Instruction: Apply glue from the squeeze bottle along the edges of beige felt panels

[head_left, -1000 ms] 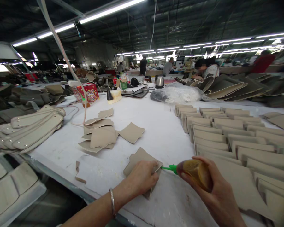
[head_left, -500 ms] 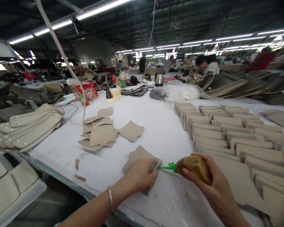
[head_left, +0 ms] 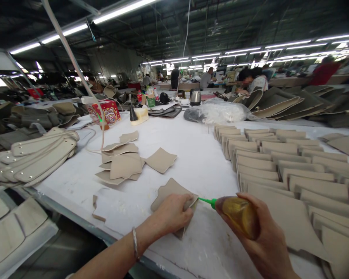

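**Glue nozzle at the edge of a tan cut piece**

The left hand [head_left: 173, 213] lies flat, fingers curled down, pinning a tan leather piece [head_left: 170, 190] to the white counter [head_left: 192, 155] close to its near edge. The right hand [head_left: 258, 236] is wrapped closed around a squeeze bottle of amber glue [head_left: 239, 215], whose green nozzle [head_left: 205, 200] points at the piece's right corner, touching or just short of it; I cannot tell which.

The risks as I judge them: a hard squeeze could flood the edge and run glue onto the counter or under the left fingertips, which sit very near the nozzle. If the pressing hand eases, the piece could slide and the glue line wander. The rows of folded tan pieces [head_left: 279, 162] lie just beside the right wrist, so a swing of the bottle could drip on them. A loose pile of cut pieces [head_left: 125, 164] sits further off to the left.
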The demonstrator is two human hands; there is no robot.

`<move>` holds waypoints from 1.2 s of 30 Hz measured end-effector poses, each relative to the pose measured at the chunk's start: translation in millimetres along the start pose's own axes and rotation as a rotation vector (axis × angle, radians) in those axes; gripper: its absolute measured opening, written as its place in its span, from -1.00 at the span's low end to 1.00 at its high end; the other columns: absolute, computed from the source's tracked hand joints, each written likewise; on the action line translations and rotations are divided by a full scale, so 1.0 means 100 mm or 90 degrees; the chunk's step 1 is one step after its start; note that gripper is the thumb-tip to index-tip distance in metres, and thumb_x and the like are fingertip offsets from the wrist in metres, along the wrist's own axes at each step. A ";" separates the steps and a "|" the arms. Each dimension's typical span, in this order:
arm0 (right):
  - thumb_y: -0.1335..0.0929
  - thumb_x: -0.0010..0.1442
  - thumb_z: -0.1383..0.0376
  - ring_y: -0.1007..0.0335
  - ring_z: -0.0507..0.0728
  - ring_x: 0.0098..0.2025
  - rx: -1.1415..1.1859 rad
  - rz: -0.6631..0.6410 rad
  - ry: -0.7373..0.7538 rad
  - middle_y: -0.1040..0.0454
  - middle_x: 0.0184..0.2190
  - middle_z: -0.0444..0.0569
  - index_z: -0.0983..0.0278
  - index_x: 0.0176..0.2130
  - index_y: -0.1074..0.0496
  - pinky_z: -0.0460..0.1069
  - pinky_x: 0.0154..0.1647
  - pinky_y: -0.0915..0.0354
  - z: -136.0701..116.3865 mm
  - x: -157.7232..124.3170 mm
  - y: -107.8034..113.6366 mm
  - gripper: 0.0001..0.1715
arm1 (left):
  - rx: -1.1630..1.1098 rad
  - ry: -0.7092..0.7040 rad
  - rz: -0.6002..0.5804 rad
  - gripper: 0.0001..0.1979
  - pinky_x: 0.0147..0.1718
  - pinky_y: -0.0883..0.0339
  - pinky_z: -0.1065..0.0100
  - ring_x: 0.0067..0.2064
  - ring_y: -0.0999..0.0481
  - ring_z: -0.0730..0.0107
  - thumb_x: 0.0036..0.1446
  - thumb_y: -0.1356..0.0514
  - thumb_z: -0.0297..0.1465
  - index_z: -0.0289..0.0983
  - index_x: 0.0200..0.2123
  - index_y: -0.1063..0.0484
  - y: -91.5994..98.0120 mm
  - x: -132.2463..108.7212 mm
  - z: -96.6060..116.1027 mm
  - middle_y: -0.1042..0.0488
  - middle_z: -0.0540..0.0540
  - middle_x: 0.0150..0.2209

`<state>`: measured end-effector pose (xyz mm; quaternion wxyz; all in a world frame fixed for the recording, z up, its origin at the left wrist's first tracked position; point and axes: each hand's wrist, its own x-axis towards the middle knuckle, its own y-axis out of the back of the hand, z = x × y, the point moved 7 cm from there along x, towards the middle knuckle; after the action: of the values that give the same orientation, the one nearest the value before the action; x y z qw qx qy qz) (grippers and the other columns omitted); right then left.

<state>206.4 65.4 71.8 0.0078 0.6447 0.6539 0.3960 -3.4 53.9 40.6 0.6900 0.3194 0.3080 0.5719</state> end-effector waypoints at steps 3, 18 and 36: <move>-0.39 0.24 -0.06 -0.39 0.22 -0.22 -0.005 -0.008 -0.008 -0.40 -0.12 -0.09 0.10 0.07 -0.28 0.05 -0.14 -0.32 -0.03 -0.04 -0.01 -0.49 | -0.008 0.005 -0.004 -0.62 -0.49 -0.14 0.42 -0.47 -0.44 0.31 0.09 -0.07 -0.46 -0.18 -0.05 -0.53 -0.01 0.00 0.00 -0.47 0.01 -0.52; -0.45 0.20 -0.08 -0.46 0.17 -0.28 0.118 -0.116 -0.105 -0.47 -0.22 -0.11 0.14 0.06 -0.29 -0.04 -0.28 -0.40 0.32 -0.01 -0.10 -0.42 | -0.014 0.021 -0.017 -0.47 -0.27 -0.32 0.37 -0.34 -0.51 0.23 0.08 -0.05 -0.47 -0.20 0.14 -0.44 -0.01 0.01 -0.08 -0.54 -0.02 -0.41; -0.45 0.17 -0.07 -0.44 0.18 -0.22 0.173 -0.150 -0.173 -0.45 -0.18 -0.14 0.13 0.06 -0.30 -0.05 -0.22 -0.34 0.28 -0.21 -0.12 -0.41 | 0.000 0.028 -0.021 -0.47 -0.25 -0.31 0.35 -0.31 -0.52 0.21 0.12 -0.02 -0.47 -0.21 0.17 -0.39 -0.01 0.00 -0.09 -0.52 -0.03 -0.41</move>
<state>214.1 63.7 35.6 0.0550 0.6064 0.7649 0.2100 -9.8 54.1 34.5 0.6924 0.3014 0.3285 0.5673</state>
